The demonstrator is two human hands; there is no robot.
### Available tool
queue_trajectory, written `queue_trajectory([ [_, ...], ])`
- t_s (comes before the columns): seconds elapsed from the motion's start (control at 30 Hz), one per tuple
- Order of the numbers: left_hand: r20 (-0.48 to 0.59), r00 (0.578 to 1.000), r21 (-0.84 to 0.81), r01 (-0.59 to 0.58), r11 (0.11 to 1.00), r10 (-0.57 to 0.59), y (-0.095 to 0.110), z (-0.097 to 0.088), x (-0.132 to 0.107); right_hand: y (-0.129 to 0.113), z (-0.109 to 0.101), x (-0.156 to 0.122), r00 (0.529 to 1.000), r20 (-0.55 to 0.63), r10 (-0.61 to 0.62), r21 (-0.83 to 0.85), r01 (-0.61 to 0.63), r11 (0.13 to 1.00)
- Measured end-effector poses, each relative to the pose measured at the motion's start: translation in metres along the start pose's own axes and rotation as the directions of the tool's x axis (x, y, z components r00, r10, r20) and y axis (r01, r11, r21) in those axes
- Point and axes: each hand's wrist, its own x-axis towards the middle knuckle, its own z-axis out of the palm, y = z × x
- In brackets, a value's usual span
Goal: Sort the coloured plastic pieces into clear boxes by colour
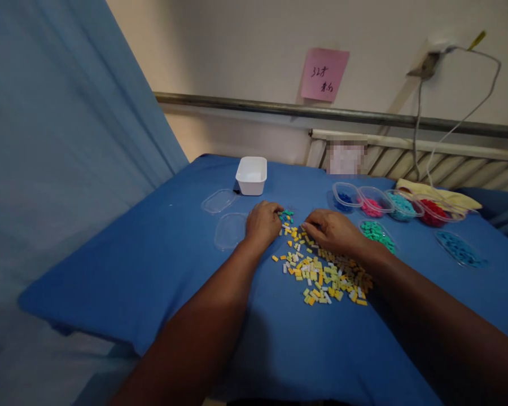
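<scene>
A spread pile of small toy building bricks (317, 273), mostly yellow, pale yellow and white, lies on the blue cloth in front of me. My left hand (262, 221) rests at the pile's far left edge with its fingers curled together, beside a small cluster of green and blue bricks (286, 215). Over the pile's far right part, my right hand (332, 228) has thumb and fingers brought together in a pinch. Whatever either hand's fingertips hold is too small or hidden to make out. My right forearm covers part of the pile's right side.
A white tub (252, 176) stands at the back, near clear lids (231, 231). To the right are clear containers of bricks: dark blue (344, 202), pink (371, 207), turquoise (402, 206), red (433, 212), green (377, 235) and blue (461, 248). A curtain (68, 101) hangs left.
</scene>
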Motion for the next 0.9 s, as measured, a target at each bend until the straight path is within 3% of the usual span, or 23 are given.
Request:
queue_trajectory([
  [0.13,0.007,1.0,0.02,-0.023,1.0,0.023,-0.002,0.002,-0.001,-0.006,0.002,0.017,1.0,0.002,-0.015,0.003,0.015,1.0],
  [0.4,0.005,1.0,0.112,-0.002,0.994,0.002,-0.003,0.001,0.001,-0.03,0.014,0.063,0.99,0.082,0.114,-0.114,-0.104,0.988],
  [0.6,0.008,1.0,0.121,-0.031,0.992,0.03,-0.004,0.002,0.0,-0.024,0.019,0.058,0.995,0.018,0.098,-0.077,-0.097,0.992],
  [0.73,0.01,0.999,0.083,-0.044,0.996,0.043,-0.004,0.002,-0.001,-0.008,0.019,0.029,0.978,-0.166,0.128,0.212,-0.092,0.973],
  [0.9,0.003,0.999,0.063,-0.048,0.997,0.048,-0.006,0.003,0.001,0.012,0.013,-0.001,0.921,-0.23,0.314,0.616,-0.112,0.78],
])
